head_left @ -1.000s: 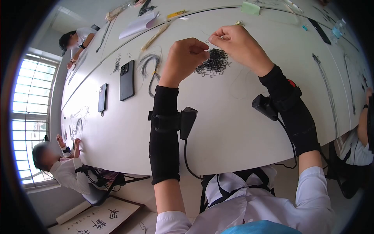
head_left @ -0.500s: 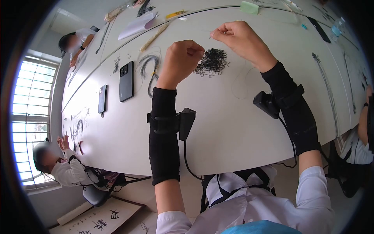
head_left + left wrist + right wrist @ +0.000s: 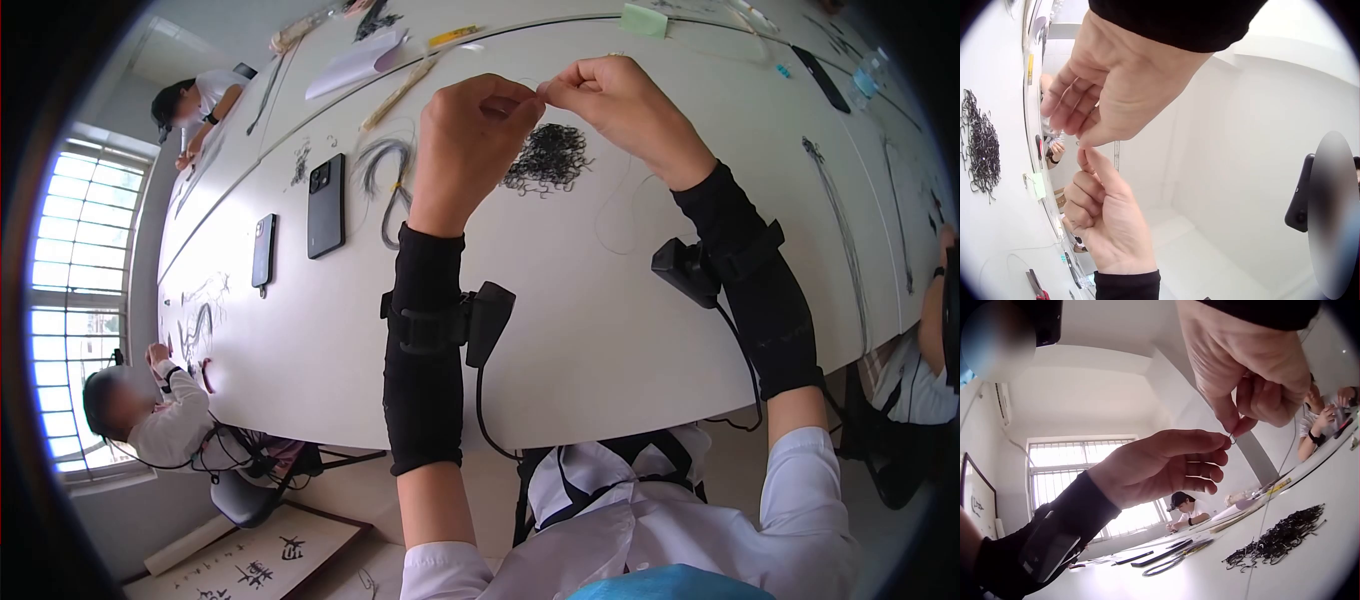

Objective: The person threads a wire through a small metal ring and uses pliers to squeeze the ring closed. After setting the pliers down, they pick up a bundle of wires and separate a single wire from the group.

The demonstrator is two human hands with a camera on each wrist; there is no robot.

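Holding a small, dark, curved hook [image 3: 1233, 440] in narrow fingertip pinches of left hand [image 3: 468, 150] and right hand [image 3: 625, 115], equally near; raised beyond tangled black heap [image 3: 552, 162] from near edge of white worktop [image 3: 570, 320], long axis unclear.

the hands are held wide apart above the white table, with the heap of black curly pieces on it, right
Not wide apart: the right wrist view shows the left hand and right hand fingertip to fingertip at a thin curved piece. The white table and heap of black curly pieces are right.
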